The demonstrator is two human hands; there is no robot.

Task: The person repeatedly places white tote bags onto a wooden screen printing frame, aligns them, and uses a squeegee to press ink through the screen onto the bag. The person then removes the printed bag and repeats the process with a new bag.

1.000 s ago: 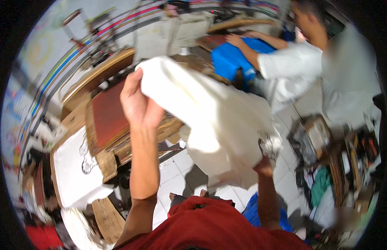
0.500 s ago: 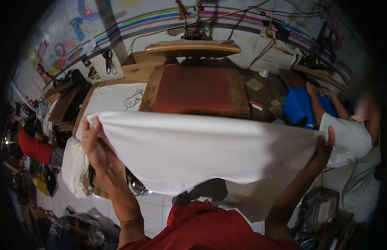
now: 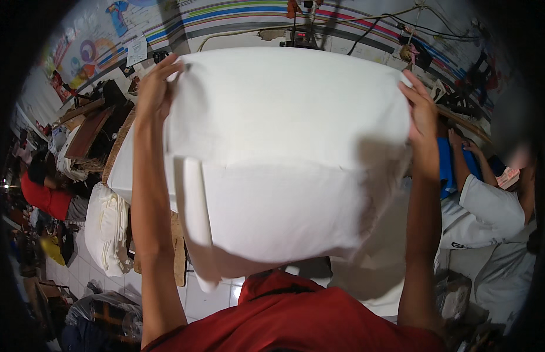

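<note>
A wide white cloth (image 3: 290, 111) is stretched between my two hands at arm's length. Its far part spreads over the place where the wooden-edged press with the red-brown pad stood in view, and now covers it. My left hand (image 3: 156, 91) grips the far left corner, fingers closed on the edge. At the far right corner, my right hand (image 3: 422, 111) holds the same cloth, its thumb side partly hidden. The near part hangs down toward my red shirt (image 3: 296, 317), with a narrow folded strip along its left side.
Left of my arm is a stack of folded white cloth (image 3: 105, 234), with stacked boards (image 3: 90, 135) behind. A person in a light shirt (image 3: 495, 199) handles blue cloth (image 3: 446, 170) close by on the right. Cables hang near a control box (image 3: 299, 39) at the back wall.
Both hands have moved up and away from me, carrying the cloth's far edge forward. The cloth now hides the red-brown pad, the raised upper plate and the printed drawing on the left.
</note>
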